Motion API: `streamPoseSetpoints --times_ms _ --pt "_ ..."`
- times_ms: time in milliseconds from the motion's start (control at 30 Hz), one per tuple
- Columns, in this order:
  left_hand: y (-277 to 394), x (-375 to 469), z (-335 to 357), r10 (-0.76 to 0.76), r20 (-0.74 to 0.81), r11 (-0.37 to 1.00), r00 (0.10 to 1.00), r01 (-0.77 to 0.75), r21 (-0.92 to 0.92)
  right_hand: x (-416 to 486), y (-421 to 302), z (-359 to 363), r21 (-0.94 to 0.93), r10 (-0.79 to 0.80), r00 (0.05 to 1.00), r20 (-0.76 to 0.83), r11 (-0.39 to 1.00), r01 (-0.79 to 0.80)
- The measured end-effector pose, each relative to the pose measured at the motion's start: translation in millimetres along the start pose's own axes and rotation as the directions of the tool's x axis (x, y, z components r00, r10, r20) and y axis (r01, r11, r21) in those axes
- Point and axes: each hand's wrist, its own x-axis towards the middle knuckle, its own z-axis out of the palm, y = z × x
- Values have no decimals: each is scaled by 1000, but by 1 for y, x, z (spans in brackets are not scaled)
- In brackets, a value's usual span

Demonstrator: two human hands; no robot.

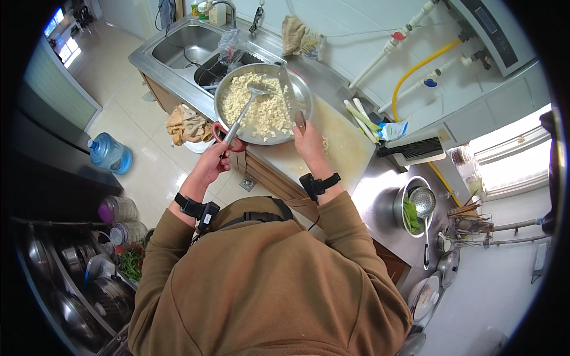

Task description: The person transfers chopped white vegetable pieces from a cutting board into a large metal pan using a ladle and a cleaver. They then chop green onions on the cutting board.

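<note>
My left hand (213, 162) grips the handle of a metal ladle or turner (240, 118). Its head lies in pale crumbled food (262, 113), which looks like crumbled tofu. The food fills much of a wide metal pan (219, 104) with a red handle (240, 144); the pan overlaps the sink edge and the cutting board (347, 138). In my right hand (310, 144) is the wooden handle of a cleaver (288, 89). Its blade stands tilted over the right side of the pan, partly hiding the rim. Some crumbs (326, 144) lie on the board beside my right wrist.
A double sink (189, 42) is beyond the pan. Leeks (361, 118) and a knife holder (416, 149) stand near the wall. On the right counter, a bowl (399, 209) holds greens and a skimmer (422, 201). Cloths (189, 124) hang left; a water jug (110, 153) is on the floor.
</note>
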Motion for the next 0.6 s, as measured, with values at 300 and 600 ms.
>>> streamPoseSetpoints --times_ms 300,600 --pt "8 11 1 -64 59 984 996 53 170 -5 9 -43 680 283 869 405 542 -494" --pt "1 16 -11 -93 -11 940 996 91 329 -67 87 -90 881 377 857 350 177 -438"
